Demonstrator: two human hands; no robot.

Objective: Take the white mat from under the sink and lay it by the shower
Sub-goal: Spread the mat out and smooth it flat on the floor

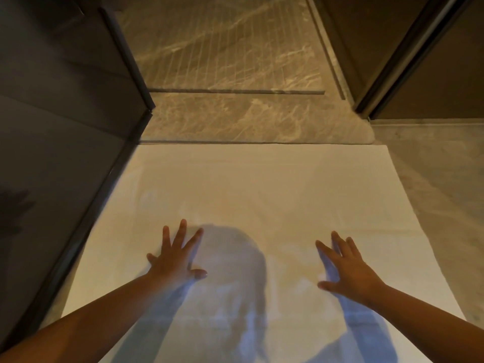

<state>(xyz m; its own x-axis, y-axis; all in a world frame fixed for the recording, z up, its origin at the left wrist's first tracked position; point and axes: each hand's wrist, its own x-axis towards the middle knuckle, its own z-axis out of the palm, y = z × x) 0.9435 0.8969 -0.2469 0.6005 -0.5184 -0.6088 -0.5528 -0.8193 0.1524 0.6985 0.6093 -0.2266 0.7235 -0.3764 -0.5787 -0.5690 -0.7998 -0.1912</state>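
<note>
A white mat (262, 195) lies flat on the floor, its far edge against the marble shower threshold (235, 119). The left hand (174, 260) and right hand (348, 271) rest on it, fingers spread, gripping nothing. Smoothing outward evenly should clear wrinkles without shifting it.

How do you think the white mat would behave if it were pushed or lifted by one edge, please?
The white mat lies thin and flat, with faint creases, so it would probably droop. On the polished stone floor it may slide or bunch when pushed.
</note>
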